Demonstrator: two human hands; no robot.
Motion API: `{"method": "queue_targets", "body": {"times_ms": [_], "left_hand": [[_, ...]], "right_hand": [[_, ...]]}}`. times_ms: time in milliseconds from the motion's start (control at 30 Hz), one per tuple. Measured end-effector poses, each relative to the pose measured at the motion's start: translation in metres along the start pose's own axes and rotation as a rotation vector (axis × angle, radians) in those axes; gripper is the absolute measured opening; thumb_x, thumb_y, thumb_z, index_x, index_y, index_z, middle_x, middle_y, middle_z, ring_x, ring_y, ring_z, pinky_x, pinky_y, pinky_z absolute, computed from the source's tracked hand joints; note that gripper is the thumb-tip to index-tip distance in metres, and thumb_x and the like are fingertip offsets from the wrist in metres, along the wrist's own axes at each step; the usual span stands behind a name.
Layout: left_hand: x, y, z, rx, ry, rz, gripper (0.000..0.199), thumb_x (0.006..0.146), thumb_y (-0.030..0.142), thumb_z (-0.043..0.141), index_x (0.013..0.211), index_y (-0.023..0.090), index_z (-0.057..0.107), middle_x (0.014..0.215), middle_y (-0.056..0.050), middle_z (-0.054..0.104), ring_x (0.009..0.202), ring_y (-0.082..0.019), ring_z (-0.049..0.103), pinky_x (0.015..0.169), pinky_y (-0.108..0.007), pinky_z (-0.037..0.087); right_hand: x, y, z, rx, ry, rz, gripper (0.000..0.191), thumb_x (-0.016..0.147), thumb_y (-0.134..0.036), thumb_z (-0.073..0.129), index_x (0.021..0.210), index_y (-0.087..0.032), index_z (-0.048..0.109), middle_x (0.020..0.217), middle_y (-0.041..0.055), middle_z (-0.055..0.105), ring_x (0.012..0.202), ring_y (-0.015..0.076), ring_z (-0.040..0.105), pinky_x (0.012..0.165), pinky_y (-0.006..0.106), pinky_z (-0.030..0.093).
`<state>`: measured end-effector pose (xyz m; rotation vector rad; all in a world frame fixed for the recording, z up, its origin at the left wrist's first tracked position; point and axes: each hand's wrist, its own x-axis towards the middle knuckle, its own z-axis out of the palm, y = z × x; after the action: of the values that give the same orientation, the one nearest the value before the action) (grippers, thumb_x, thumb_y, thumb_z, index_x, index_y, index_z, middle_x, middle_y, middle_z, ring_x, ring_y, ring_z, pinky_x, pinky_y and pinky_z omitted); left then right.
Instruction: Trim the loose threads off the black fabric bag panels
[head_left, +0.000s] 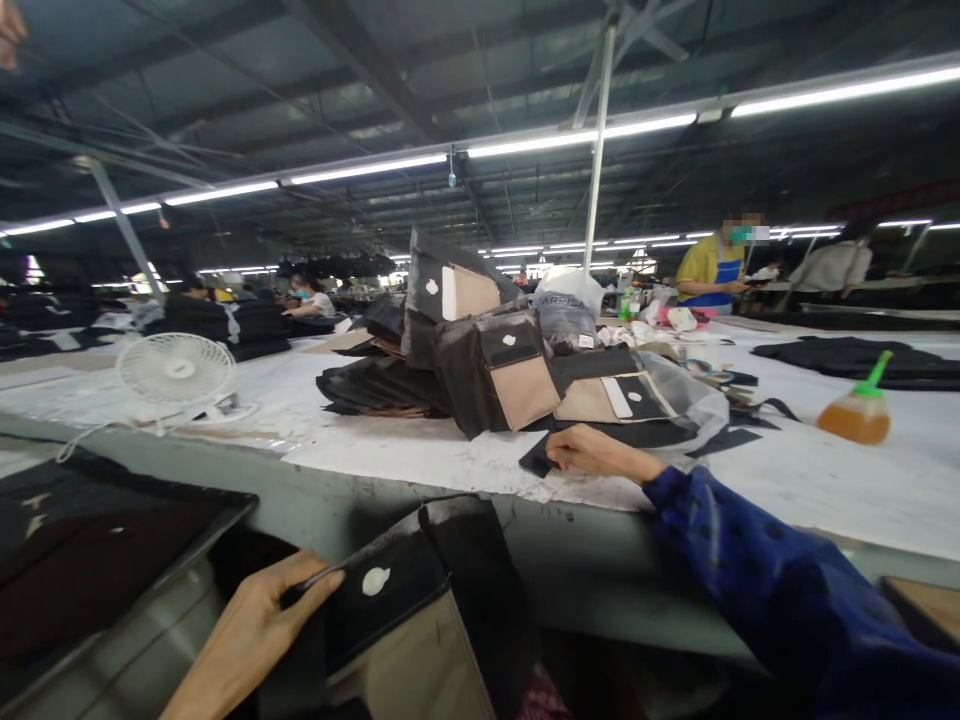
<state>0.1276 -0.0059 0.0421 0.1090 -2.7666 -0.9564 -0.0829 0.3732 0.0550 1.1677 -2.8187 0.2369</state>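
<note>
At the lower left, my left hand (289, 605) pinches the edge of a black and tan fabric panel (409, 600) between thumb and fingers. The panel bears a round white sticker (376, 580) and hangs in front of the table edge. My right hand (589, 450), in a blue sleeve, rests near the table's front edge with its fingers closed on a small black fabric piece (537, 457). Just beyond it lies a pile of similar black and tan panels (525, 385), some with white stickers. A clear plastic bag (701, 400) lies against the pile's right side.
A small white fan (176, 370) stands on the left of the white table (810, 490). To the right are a bottle of orange liquid (855, 415) with a green nozzle and stacked black fabric (862, 360). Farther back, a person in yellow and blue (709, 272) stands.
</note>
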Motion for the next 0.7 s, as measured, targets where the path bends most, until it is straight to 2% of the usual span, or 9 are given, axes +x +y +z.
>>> {"method": "queue_targets", "body": {"times_ms": [100,167,233,333,400,467,567,633,700], "left_hand": [[-0.004,0.006,-0.005,-0.052,-0.007,0.011,0.043,0.079,0.056,0.058,0.059,0.018,0.061,0.069,-0.001,0.057,0.069,-0.017,0.055,0.064,-0.021,0.045],[-0.008,0.012,-0.010,-0.098,-0.025,0.032,0.042,0.081,0.054,0.057,0.060,0.018,0.060,0.073,-0.001,0.056,0.073,-0.017,0.054,0.066,-0.021,0.044],[-0.012,0.019,-0.016,-0.149,-0.032,0.036,0.039,0.081,0.053,0.057,0.064,0.018,0.062,0.076,-0.002,0.056,0.076,-0.018,0.054,0.069,-0.022,0.042],[-0.014,0.029,-0.021,-0.215,-0.024,0.035,0.037,0.082,0.051,0.058,0.066,0.018,0.061,0.076,-0.001,0.056,0.075,-0.017,0.053,0.069,-0.022,0.039],[-0.013,0.033,-0.021,-0.252,-0.024,0.047,0.037,0.083,0.049,0.057,0.065,0.018,0.060,0.076,-0.001,0.055,0.075,-0.017,0.051,0.069,-0.023,0.038],[-0.012,0.034,-0.020,-0.279,-0.023,0.069,0.037,0.084,0.048,0.057,0.064,0.017,0.060,0.076,-0.001,0.054,0.075,-0.016,0.050,0.068,-0.023,0.037],[-0.015,0.031,-0.021,-0.302,0.009,0.096,0.035,0.085,0.045,0.058,0.064,0.016,0.061,0.079,-0.002,0.055,0.077,-0.017,0.051,0.070,-0.024,0.037],[-0.020,0.029,-0.025,-0.301,0.018,0.104,0.034,0.085,0.043,0.058,0.065,0.017,0.062,0.083,-0.003,0.056,0.078,-0.017,0.052,0.070,-0.024,0.037],[-0.026,0.029,-0.029,-0.293,0.009,0.115,0.032,0.086,0.041,0.058,0.065,0.017,0.062,0.085,-0.003,0.056,0.078,-0.016,0.053,0.070,-0.024,0.038]], "right_hand": [[0.001,-0.001,-0.002,0.162,0.137,-0.024,0.025,0.088,-0.021,0.042,0.070,-0.016,0.059,0.068,0.0031,0.062,0.062,0.0144,0.054,0.061,0.026,0.038],[0.002,-0.004,-0.002,0.304,0.284,-0.001,0.024,0.086,-0.025,0.044,0.068,-0.016,0.057,0.080,0.0069,0.065,0.072,0.0175,0.057,0.069,0.029,0.041],[0.003,-0.010,-0.003,0.529,0.365,0.033,0.022,0.081,-0.027,0.048,0.064,-0.016,0.056,0.097,0.0106,0.067,0.084,0.0209,0.060,0.076,0.033,0.043],[-0.001,-0.029,-0.010,1.017,0.332,0.047,0.019,0.077,-0.030,0.053,0.068,-0.015,0.061,0.106,0.0117,0.068,0.093,0.0234,0.062,0.083,0.036,0.045],[-0.007,-0.045,-0.015,1.347,0.286,-0.001,0.019,0.076,-0.033,0.058,0.073,-0.015,0.063,0.097,0.0104,0.069,0.089,0.0226,0.064,0.082,0.036,0.047],[-0.016,-0.060,-0.018,1.548,0.262,-0.032,0.021,0.076,-0.037,0.062,0.074,-0.017,0.063,0.078,0.0054,0.066,0.072,0.0178,0.063,0.070,0.032,0.050],[-0.029,-0.080,-0.018,1.528,0.269,0.016,0.025,0.078,-0.043,0.065,0.075,-0.019,0.060,0.068,0.0003,0.059,0.051,0.0099,0.048,0.050,0.024,0.040],[-0.034,-0.092,-0.014,1.373,0.306,0.063,0.034,0.079,-0.048,0.066,0.066,-0.018,0.054,0.085,0.0054,0.063,0.062,0.0127,0.053,0.054,0.025,0.040],[-0.034,-0.103,-0.008,1.227,0.314,0.069,0.044,0.078,-0.053,0.066,0.058,-0.018,0.047,0.103,0.0105,0.064,0.089,0.0217,0.058,0.067,0.028,0.043]]}}
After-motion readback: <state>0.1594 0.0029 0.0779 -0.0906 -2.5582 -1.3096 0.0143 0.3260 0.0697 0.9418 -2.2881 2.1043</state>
